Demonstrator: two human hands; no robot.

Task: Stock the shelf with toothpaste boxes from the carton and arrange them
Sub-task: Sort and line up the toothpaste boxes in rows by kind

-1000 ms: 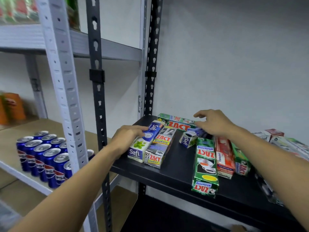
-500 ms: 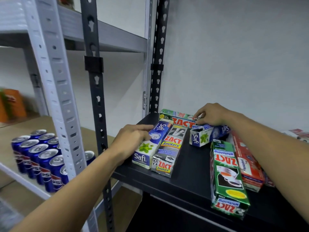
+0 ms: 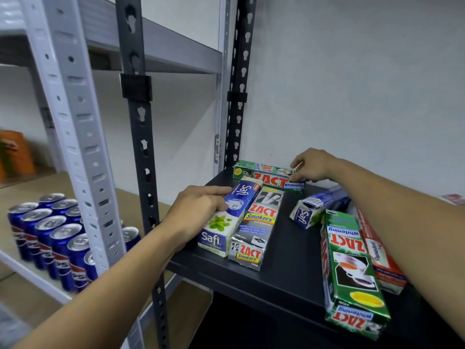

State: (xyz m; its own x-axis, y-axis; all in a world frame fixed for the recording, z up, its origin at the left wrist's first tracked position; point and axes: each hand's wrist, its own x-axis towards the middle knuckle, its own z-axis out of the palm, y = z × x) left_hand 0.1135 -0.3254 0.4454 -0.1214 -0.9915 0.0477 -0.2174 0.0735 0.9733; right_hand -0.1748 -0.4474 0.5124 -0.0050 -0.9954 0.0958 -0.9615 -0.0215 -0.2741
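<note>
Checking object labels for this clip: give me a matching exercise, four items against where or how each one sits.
Items:
1. left Safi box
2. back ZACT Whitening box
3. torn-open Safi box
4. Pepsi cans

States:
A. standing on the neighbouring rack
B. under the left hand
C. end pinched in the grip of the right hand
D. lying mid-shelf, end flap open

Pairs: 1-B, 2-C, 3-D, 4-A
</note>
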